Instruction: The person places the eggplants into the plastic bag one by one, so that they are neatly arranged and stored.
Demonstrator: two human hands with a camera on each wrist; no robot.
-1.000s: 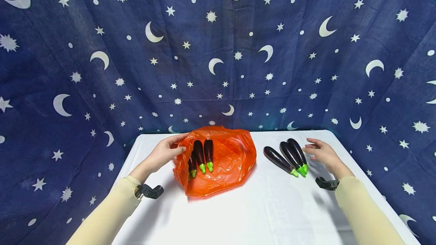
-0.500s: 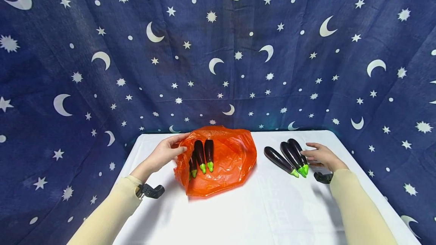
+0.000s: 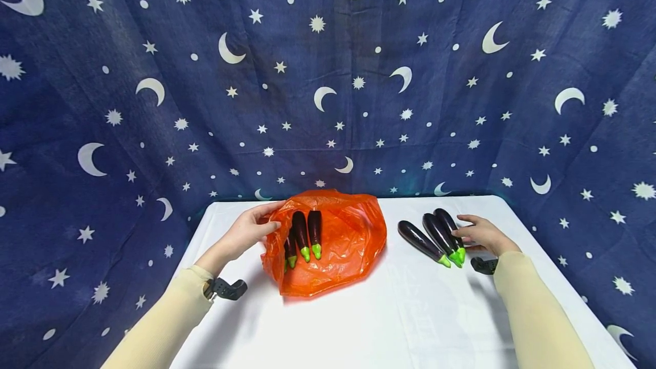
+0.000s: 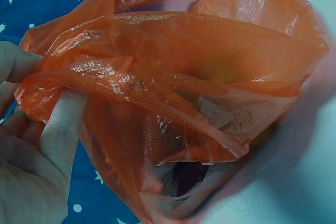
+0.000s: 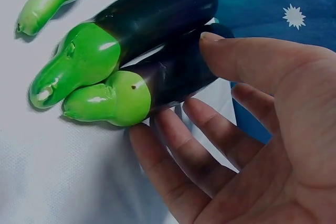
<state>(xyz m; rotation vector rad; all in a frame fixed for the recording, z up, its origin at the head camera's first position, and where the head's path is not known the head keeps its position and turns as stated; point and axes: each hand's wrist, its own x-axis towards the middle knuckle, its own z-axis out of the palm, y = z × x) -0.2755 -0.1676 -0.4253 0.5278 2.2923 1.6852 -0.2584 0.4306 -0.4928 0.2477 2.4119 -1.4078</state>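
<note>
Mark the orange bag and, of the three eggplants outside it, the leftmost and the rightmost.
Orange bag (image 3: 345, 246): head view, on its inner wall.
Leftmost eggplant (image 3: 417, 239): head view, on its dark body.
Rightmost eggplant (image 5: 173, 75): right wrist view, on its dark body.

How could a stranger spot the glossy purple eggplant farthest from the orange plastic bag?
On the white cloth-covered table, find the orange plastic bag. To its right lie three dark purple, green-capped eggplants. It's the rightmost eggplant, the only one beside the bare right hand.
</note>
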